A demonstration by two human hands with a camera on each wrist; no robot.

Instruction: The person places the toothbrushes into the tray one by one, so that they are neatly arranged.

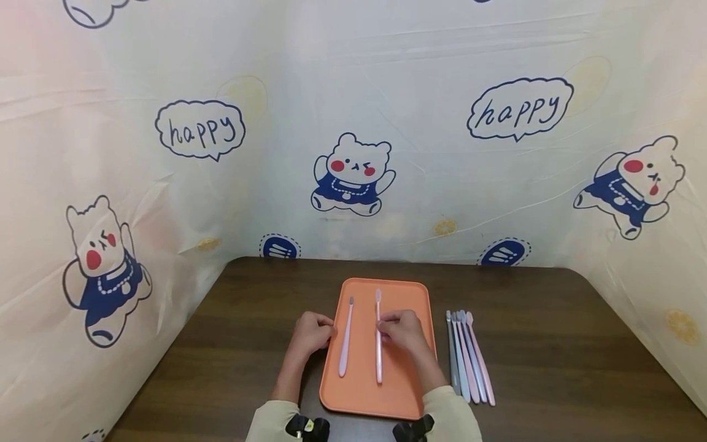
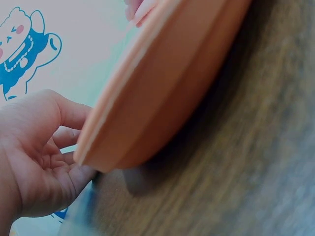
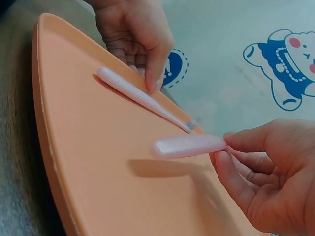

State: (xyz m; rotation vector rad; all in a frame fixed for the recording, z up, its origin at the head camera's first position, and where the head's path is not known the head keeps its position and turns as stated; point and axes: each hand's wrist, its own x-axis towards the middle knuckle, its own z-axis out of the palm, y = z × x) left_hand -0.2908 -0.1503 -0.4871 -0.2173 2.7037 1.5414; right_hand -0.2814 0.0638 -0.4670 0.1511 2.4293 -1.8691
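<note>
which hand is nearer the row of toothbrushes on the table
Right: the right hand is over the tray, left of the row; the left hand is farther away, at the tray's left edge.

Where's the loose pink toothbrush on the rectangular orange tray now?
In the head view, the loose pink toothbrush lies on the left side of the orange tray, between the left hand and the held pink toothbrush.

- The toothbrush in my right hand: pale pink.
- The other toothbrush, left: pink, greyish head.
- My tray: plain orange.
- Toothbrush bunch, right: pinks, blues, perhaps grey; too small to be sure.
- My sleeves: cream.
- Table: dark brown wood grain.
- Far backdrop: pale, with navy-dressed, red-cheeked bears.
</note>
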